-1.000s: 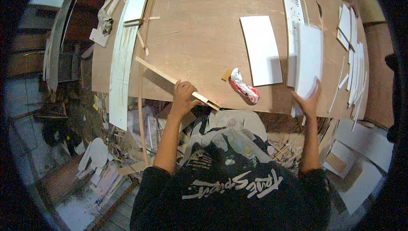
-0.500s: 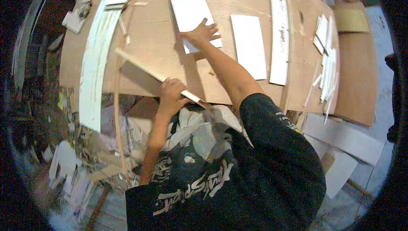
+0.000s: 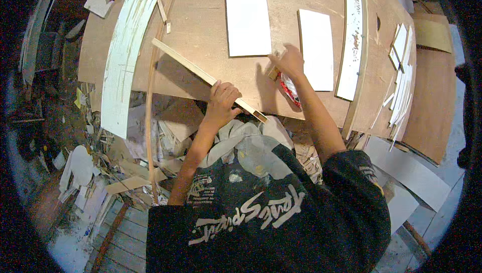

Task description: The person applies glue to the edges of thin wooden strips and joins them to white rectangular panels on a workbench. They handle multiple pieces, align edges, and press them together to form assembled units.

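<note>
Left hand (image 3: pixel 223 101) clamped on the slanting wooden strip (image 3: pixel 186 65)! Apart from it, the right hand (image 3: pixel 288 62) is blurred, its hold impossible to tell. Close beside that on the tabletop (image 3: pixel 201 17): a red-and-white packet (image 3: pixel 288 89), contents hidden; beyond both hands, a white panel (image 3: pixel 247 17).

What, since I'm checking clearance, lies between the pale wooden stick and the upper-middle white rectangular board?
Head view: bare brown wooden worktop between stick and board.

Has L hand (image 3: pixel 222 99) curled, fingers bent, just L of ctr, w/ R forearm (image 3: pixel 321 117) angled up-L to R hand (image 3: pixel 288 61), blurred, upper R of ctr.
</note>
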`<control>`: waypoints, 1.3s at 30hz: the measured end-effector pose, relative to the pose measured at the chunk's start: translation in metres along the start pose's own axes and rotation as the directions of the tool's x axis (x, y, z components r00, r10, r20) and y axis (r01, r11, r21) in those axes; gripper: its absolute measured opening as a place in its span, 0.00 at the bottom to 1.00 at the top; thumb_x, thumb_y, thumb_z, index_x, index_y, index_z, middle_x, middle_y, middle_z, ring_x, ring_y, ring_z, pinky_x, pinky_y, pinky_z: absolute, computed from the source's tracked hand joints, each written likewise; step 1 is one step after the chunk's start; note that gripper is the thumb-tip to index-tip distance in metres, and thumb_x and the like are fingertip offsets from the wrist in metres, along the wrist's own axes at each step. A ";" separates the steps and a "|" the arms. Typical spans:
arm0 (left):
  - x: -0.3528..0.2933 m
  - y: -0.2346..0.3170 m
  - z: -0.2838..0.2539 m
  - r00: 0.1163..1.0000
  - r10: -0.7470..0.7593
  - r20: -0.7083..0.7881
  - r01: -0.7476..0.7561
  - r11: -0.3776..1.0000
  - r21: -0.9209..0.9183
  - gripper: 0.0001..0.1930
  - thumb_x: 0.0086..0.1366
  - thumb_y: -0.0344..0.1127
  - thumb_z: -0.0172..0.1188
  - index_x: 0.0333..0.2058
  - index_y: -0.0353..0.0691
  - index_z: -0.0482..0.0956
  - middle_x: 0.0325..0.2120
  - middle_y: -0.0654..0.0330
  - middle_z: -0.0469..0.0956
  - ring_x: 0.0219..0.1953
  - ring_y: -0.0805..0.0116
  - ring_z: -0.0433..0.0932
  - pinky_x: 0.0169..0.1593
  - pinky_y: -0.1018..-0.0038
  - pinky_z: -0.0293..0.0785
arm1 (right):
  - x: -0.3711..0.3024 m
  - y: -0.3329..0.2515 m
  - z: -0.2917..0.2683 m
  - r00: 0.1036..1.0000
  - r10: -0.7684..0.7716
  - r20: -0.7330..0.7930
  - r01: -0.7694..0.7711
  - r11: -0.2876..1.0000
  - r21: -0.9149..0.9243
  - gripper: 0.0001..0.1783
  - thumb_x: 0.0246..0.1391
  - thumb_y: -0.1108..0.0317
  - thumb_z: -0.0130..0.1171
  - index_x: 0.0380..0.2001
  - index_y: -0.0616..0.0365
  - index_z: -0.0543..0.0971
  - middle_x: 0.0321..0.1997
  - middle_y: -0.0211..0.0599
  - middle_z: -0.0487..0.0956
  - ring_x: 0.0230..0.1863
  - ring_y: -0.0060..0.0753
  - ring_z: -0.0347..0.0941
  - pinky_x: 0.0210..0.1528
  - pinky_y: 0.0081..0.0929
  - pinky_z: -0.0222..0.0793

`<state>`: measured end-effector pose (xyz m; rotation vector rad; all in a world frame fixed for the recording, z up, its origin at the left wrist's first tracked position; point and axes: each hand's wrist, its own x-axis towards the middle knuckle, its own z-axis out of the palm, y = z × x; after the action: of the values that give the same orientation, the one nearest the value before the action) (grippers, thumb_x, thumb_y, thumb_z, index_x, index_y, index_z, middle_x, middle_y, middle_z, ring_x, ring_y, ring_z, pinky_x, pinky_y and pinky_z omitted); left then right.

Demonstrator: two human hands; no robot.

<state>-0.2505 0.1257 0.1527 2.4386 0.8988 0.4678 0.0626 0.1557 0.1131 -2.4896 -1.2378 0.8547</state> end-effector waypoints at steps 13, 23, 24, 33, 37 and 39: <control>-0.003 -0.005 -0.001 0.998 0.055 -0.031 -0.057 0.995 -0.076 0.27 0.39 0.37 0.77 0.42 0.48 0.77 0.44 0.65 0.76 0.58 0.61 0.70 0.71 0.54 0.51 | -0.117 0.079 0.004 0.989 -0.047 0.137 0.022 0.983 0.181 0.34 0.44 0.55 0.74 0.53 0.60 0.77 0.45 0.52 0.83 0.47 0.47 0.82 0.50 0.42 0.76; -0.012 -0.023 0.013 0.986 0.140 -0.087 -0.150 0.981 -0.124 0.25 0.41 0.36 0.73 0.42 0.49 0.78 0.45 0.64 0.77 0.60 0.62 0.70 0.72 0.56 0.49 | -0.228 0.032 -0.044 0.913 -0.206 0.351 -0.150 0.631 0.761 0.28 0.48 0.67 0.75 0.51 0.56 0.72 0.39 0.30 0.81 0.40 0.25 0.79 0.46 0.29 0.76; -0.012 -0.025 0.014 0.983 0.154 -0.099 -0.163 0.983 -0.089 0.25 0.41 0.37 0.73 0.42 0.48 0.78 0.45 0.65 0.77 0.59 0.62 0.70 0.72 0.57 0.47 | -0.240 0.027 -0.042 0.915 -0.218 0.341 -0.141 0.618 0.773 0.30 0.44 0.67 0.77 0.49 0.55 0.72 0.38 0.28 0.81 0.39 0.23 0.78 0.44 0.28 0.76; -0.006 -0.023 0.004 0.982 0.176 -0.070 -0.183 0.977 -0.110 0.25 0.41 0.36 0.74 0.42 0.50 0.78 0.44 0.66 0.77 0.57 0.64 0.71 0.70 0.56 0.50 | -0.308 -0.022 -0.011 0.901 -0.096 0.423 -0.337 0.459 0.822 0.46 0.50 0.76 0.71 0.68 0.58 0.57 0.46 0.41 0.83 0.47 0.37 0.82 0.52 0.37 0.78; -0.002 -0.025 0.006 0.979 0.195 -0.065 -0.201 0.973 -0.116 0.26 0.42 0.34 0.73 0.43 0.49 0.77 0.44 0.64 0.77 0.57 0.62 0.71 0.69 0.55 0.52 | -0.305 -0.028 -0.014 0.972 0.006 0.235 -0.201 0.537 0.820 0.41 0.52 0.75 0.71 0.66 0.59 0.62 0.44 0.37 0.83 0.44 0.28 0.79 0.50 0.31 0.76; -0.001 -0.026 0.009 0.975 0.215 -0.052 -0.220 0.970 -0.106 0.27 0.42 0.33 0.74 0.44 0.48 0.77 0.44 0.63 0.77 0.57 0.61 0.71 0.69 0.55 0.52 | -0.303 -0.030 -0.012 0.992 0.019 0.125 -0.118 0.497 0.860 0.38 0.50 0.76 0.72 0.64 0.59 0.67 0.43 0.31 0.81 0.43 0.24 0.78 0.48 0.26 0.75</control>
<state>-0.2595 0.1392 0.1310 2.4425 0.6050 0.6298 -0.0932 -0.0636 0.2572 -1.6464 -0.4637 1.2375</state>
